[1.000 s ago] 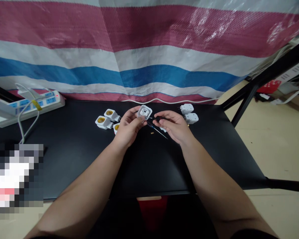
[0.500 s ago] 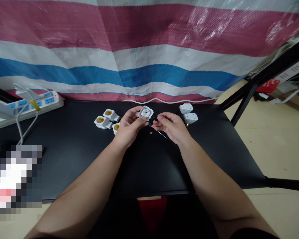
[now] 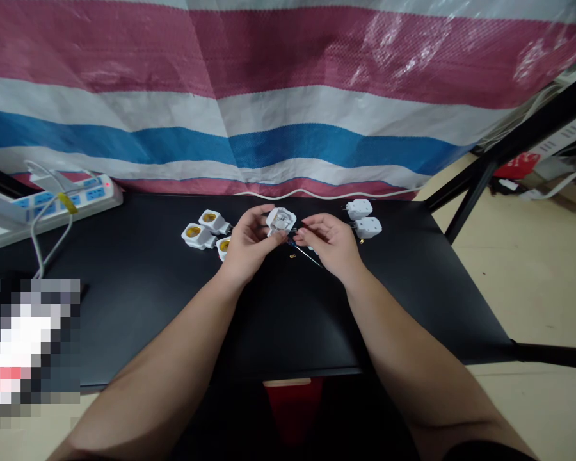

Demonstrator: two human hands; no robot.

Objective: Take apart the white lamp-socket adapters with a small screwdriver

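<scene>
My left hand (image 3: 249, 240) grips a white plastic lamp socket housing (image 3: 281, 219), its hollow inner side facing up toward me. Close to the housing's right edge, my right hand (image 3: 327, 238) has thumb and fingertips pinched together; whatever lies between them is too small to make out. Under the hands a screwdriver (image 3: 308, 256) rests on the black table, its shaft pointing toward the lower right. A small brass piece (image 3: 292, 256) lies beside it. Left of my left hand are white lamp sockets (image 3: 193, 234) with yellowish round openings, one partly covered by my fingers.
Two white plug pieces (image 3: 367, 226) with pins sit to the right, near another brass bit (image 3: 361, 241). A power strip (image 3: 96, 192) with a looped cable stands at the back left. A striped plastic sheet (image 3: 288, 144) hangs behind the table (image 3: 288, 320).
The housing has tilted in my left hand, and the left thumb has shifted right along its near edge. My right fingertips have moved slightly left and down, toward the housing.
</scene>
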